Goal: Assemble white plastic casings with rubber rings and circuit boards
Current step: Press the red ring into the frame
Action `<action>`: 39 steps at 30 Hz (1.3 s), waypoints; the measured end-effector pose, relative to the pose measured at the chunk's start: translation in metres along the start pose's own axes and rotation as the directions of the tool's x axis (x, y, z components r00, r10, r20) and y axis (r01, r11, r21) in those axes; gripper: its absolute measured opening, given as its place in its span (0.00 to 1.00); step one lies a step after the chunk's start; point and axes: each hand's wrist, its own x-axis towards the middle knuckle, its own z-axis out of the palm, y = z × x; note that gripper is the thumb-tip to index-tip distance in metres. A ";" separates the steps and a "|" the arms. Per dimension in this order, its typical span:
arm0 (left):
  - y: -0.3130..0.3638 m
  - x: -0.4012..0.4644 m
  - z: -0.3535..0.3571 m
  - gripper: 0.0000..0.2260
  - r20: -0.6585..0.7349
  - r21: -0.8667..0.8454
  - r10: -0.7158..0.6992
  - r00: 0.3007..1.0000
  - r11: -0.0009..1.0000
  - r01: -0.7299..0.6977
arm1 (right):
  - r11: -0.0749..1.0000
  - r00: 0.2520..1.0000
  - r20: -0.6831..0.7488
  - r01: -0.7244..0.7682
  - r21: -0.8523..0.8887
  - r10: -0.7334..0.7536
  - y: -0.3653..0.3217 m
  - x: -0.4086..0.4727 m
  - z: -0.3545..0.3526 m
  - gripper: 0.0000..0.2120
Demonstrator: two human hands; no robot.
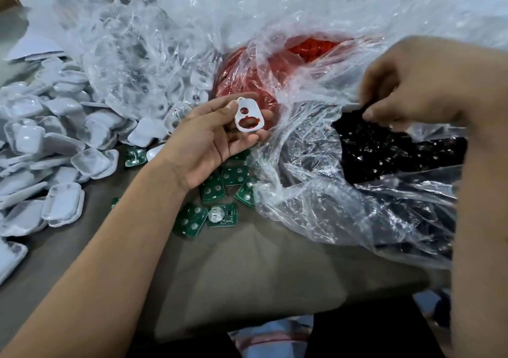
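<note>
A flat white plastic casing [249, 118] with two cut-out holes showing red is held tilted above the table. White plastic casing shells [49, 149] lie heaped at left; small green circuit boards [217, 190] lie scattered nearby.

White casings [41, 149] heaped at the table's left edge; green circuit boards [217, 190] with silver dots at centre; red rings [313, 48] and black parts [384, 149] inside clear bags; grey-brown table [247, 269].

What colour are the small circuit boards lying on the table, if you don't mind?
Green, with silvery round pads; the circuit boards show in the head view.
</note>
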 end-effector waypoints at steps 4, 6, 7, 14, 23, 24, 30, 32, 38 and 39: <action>0.002 0.000 -0.003 0.13 -0.098 0.023 0.026 0.995 0.999 -0.024 | 0.792 0.911 -0.316 0.394 0.467 -0.266 -0.034 0.002 0.009 0.06; 0.002 0.001 -0.004 0.10 -0.181 0.079 0.049 0.982 0.996 -0.035 | 0.618 0.893 -0.243 0.439 0.652 -0.378 -0.059 0.012 0.029 0.08; 0.002 0.001 -0.004 0.09 -0.230 0.126 0.070 0.971 0.991 -0.042 | 0.573 0.888 -0.176 0.414 0.707 -0.424 -0.068 0.018 0.041 0.10; 0.001 0.004 -0.008 0.12 -0.466 0.292 0.214 0.858 0.953 -0.079 | 0.395 0.893 0.019 0.180 0.901 -0.450 -0.080 0.038 0.098 0.14; 0.007 0.001 -0.015 0.14 -0.470 0.291 0.230 0.852 0.952 -0.097 | 0.296 0.917 -0.021 0.150 0.943 -0.399 -0.081 0.039 0.106 0.09; 0.007 0.001 -0.015 0.13 -0.464 0.285 0.229 0.856 0.953 -0.101 | 0.293 0.911 -0.033 0.167 0.941 -0.411 -0.081 0.039 0.107 0.09; 0.009 -0.002 -0.012 0.06 -0.377 0.274 0.227 0.898 0.953 -0.126 | 0.278 0.901 -0.110 0.244 0.929 -0.420 -0.082 0.036 0.110 0.09; 0.010 -0.003 -0.012 0.06 -0.372 0.267 0.226 0.900 0.955 -0.130 | 0.283 0.903 -0.118 0.250 0.926 -0.412 -0.082 0.036 0.111 0.10; 0.009 -0.002 -0.012 0.03 -0.412 0.217 0.241 0.879 0.963 -0.162 | 0.278 0.900 -0.084 0.219 0.935 -0.428 -0.082 0.036 0.110 0.08; 0.009 -0.002 -0.013 0.05 -0.414 0.206 0.241 0.878 0.964 -0.167 | 0.290 0.899 -0.107 0.247 0.925 -0.426 -0.082 0.036 0.110 0.07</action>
